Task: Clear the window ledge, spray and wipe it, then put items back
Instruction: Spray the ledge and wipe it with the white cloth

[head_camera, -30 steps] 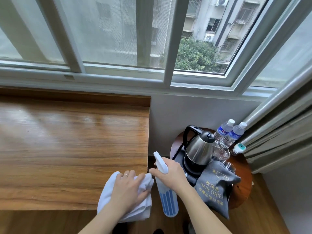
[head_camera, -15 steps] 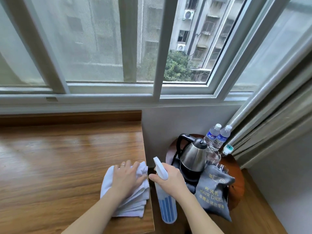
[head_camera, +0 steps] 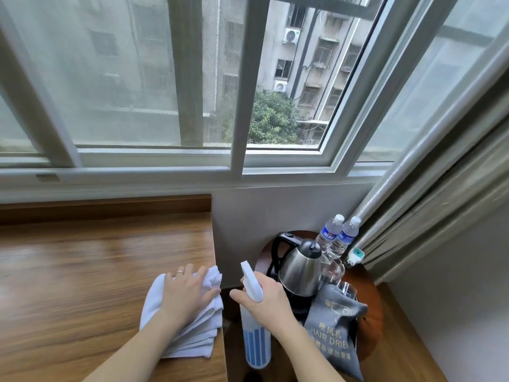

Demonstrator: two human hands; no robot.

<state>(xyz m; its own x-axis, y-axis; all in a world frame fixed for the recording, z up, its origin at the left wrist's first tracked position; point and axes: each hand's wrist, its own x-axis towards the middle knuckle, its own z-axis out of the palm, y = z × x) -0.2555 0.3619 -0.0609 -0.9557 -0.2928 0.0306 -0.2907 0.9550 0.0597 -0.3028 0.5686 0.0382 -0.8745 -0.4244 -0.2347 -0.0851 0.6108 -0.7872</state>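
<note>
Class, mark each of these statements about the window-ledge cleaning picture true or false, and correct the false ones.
1. The left hand presses a white cloth on the wooden ledge. True.
2. The right hand holds a steel kettle. False: it grips a spray bottle; the kettle stands on the round side table.
3. Two water bottles stand behind the kettle. True.
4. The grey hair dryer bag lies on the ledge. False: it sits on the side table.

White cloth (head_camera: 192,334), blue-striped spray bottle (head_camera: 257,346), steel kettle (head_camera: 300,274) (black handle), grey bag (head_camera: 334,334), brown wood-grain ledge (head_camera: 82,271).
</note>
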